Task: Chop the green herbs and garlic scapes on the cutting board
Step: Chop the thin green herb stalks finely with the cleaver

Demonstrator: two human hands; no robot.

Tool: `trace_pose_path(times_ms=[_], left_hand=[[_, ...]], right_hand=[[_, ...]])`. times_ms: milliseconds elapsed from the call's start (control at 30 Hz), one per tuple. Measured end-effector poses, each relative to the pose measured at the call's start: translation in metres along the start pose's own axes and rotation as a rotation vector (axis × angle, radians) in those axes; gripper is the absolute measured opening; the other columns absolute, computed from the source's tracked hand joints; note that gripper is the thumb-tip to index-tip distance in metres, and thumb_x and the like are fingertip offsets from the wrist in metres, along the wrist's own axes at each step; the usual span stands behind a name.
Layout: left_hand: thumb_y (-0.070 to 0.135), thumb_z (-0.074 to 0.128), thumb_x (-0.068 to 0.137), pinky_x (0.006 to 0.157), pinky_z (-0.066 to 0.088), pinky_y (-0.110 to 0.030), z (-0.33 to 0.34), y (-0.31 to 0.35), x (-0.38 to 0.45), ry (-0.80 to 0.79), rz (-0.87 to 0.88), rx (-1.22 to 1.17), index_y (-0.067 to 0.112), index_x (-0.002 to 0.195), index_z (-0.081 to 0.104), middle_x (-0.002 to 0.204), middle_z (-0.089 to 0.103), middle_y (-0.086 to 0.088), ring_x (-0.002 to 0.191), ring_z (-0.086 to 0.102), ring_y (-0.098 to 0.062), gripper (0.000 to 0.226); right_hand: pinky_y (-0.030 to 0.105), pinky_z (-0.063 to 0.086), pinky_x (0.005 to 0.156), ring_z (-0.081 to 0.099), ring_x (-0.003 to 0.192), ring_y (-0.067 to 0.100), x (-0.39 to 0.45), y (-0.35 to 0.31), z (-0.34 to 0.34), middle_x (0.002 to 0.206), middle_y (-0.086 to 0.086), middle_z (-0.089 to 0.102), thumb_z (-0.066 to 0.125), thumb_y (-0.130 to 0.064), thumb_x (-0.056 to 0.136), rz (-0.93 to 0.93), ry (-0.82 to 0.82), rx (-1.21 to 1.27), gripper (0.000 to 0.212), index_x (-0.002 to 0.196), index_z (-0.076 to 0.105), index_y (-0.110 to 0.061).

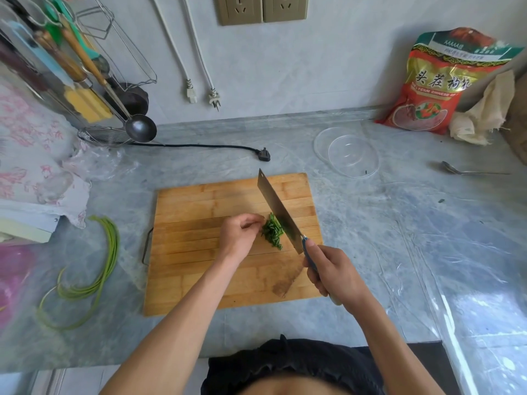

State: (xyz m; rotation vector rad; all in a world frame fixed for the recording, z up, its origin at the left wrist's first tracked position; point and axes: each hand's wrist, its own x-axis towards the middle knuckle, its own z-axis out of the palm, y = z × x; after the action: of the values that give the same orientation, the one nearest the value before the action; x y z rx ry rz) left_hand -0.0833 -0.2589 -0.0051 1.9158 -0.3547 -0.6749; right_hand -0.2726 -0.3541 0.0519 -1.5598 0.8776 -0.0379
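**Cleaver at the herbs, fingertips close by**

A person chops a small pile of green herbs (272,231) near the middle of a bamboo cutting board (199,252) on a grey marble counter (385,238). The main risk, judging from the layout, is a nick: the left hand (241,235) sits just beside the blade of the cleaver (278,212), and a knuckle drifting past the pile's edge could meet the steel. Loose cut pieces may also scatter off the board. The left hand's fingers (253,219) are curled into a loose claw, tips touching the pile's left side, pinning rather than gripping it. The right hand (332,270) is wrapped tight around the cleaver's blue handle, blade angled across the herbs' right side. The garlic scapes (105,260) lie uncut on the counter, well left of the board.
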Motion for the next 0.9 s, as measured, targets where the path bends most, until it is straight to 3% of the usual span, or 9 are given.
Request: trace_pose_path(times_ms=[100,300,400,500,567,633,733,800,900], left_hand=[[0.005,0.072,0.085,0.074,0.048,-0.006,-0.005,0.0,-0.005,0.003,0.04,0.05,0.024,0.082,0.074,0.086,0.073,0.011,0.079,0.066,0.007,0.019],[0.013,0.075,0.084,0.063,0.044,-0.006,-0.008,-0.002,-0.005,-0.018,0.207,0.313,0.017,0.081,0.075,0.077,0.07,0.011,0.072,0.06,0.008,0.005],[0.011,0.07,0.088,0.068,0.04,0.002,-0.009,0.001,-0.002,-0.093,0.255,0.4,0.012,0.095,0.079,0.09,0.075,0.006,0.074,0.061,0.011,0.011],[0.009,0.064,0.091,0.071,0.036,0.006,-0.01,0.004,0.0,-0.123,0.213,0.446,0.013,0.103,0.077,0.101,0.074,0.005,0.085,0.061,0.003,0.018],[0.011,0.066,0.091,0.072,0.044,0.0,-0.011,0.008,-0.003,-0.054,0.187,0.368,0.014,0.099,0.077,0.094,0.074,0.007,0.077,0.061,0.006,0.015],[0.014,0.066,0.092,0.068,0.048,-0.007,-0.014,0.011,-0.012,0.098,0.214,0.244,0.014,0.096,0.076,0.085,0.072,0.011,0.072,0.063,0.003,0.011],[0.008,0.064,0.092,0.064,0.046,-0.012,-0.022,0.02,-0.025,0.307,0.428,0.168,0.012,0.092,0.072,0.081,0.068,0.009,0.072,0.06,-0.005,0.009],[0.004,0.061,0.091,0.073,0.047,-0.017,-0.025,0.023,-0.022,0.279,0.61,0.322,0.01,0.093,0.071,0.086,0.068,0.005,0.081,0.06,-0.008,0.011],[0.003,0.057,0.091,0.091,0.047,-0.032,-0.027,0.024,-0.011,0.052,0.658,0.614,0.014,0.103,0.074,0.102,0.073,0.002,0.099,0.061,-0.016,0.024]], right_hand=[[0.023,0.034,0.04,0.04,0.042,0.015,0.0,0.0,-0.001,0.054,0.007,0.05,0.041,-0.049,0.1,0.014,0.004,0.036,0.064,0.084,0.056,0.011],[0.025,0.035,0.042,0.041,0.042,0.016,0.001,0.0,-0.001,0.054,0.006,0.051,0.041,-0.05,0.099,0.006,-0.001,0.014,0.064,0.083,0.057,0.009],[0.027,0.036,0.044,0.042,0.043,0.016,0.004,0.003,-0.002,0.054,0.006,0.053,0.041,-0.052,0.099,-0.003,0.011,-0.028,0.064,0.081,0.058,0.007],[0.024,0.038,0.047,0.043,0.041,0.011,0.005,0.007,-0.002,0.051,0.004,0.055,0.043,-0.055,0.097,-0.054,0.064,-0.138,0.065,0.076,0.06,0.004],[0.022,0.038,0.047,0.044,0.041,0.007,0.008,0.012,-0.003,0.054,0.008,0.06,0.044,-0.059,0.093,-0.118,0.11,-0.251,0.066,0.072,0.061,0.001],[0.029,0.038,0.049,0.042,0.044,0.008,0.011,0.018,-0.004,0.056,0.011,0.058,0.048,-0.061,0.091,-0.173,0.145,-0.348,0.064,0.067,0.058,-0.003],[0.031,0.032,0.046,0.033,0.043,0.01,0.014,0.027,-0.005,0.047,-0.002,0.041,0.056,-0.057,0.089,-0.245,0.176,-0.513,0.054,0.057,0.047,-0.014],[0.026,0.028,0.044,0.033,0.041,0.01,0.013,0.027,-0.003,0.047,-0.008,0.038,0.059,-0.058,0.087,-0.257,0.174,-0.622,0.051,0.055,0.042,-0.022],[0.025,0.031,0.046,0.04,0.045,0.01,0.01,0.026,0.002,0.053,-0.007,0.044,0.058,-0.063,0.084,-0.226,0.139,-0.774,0.048,0.057,0.04,-0.027]])
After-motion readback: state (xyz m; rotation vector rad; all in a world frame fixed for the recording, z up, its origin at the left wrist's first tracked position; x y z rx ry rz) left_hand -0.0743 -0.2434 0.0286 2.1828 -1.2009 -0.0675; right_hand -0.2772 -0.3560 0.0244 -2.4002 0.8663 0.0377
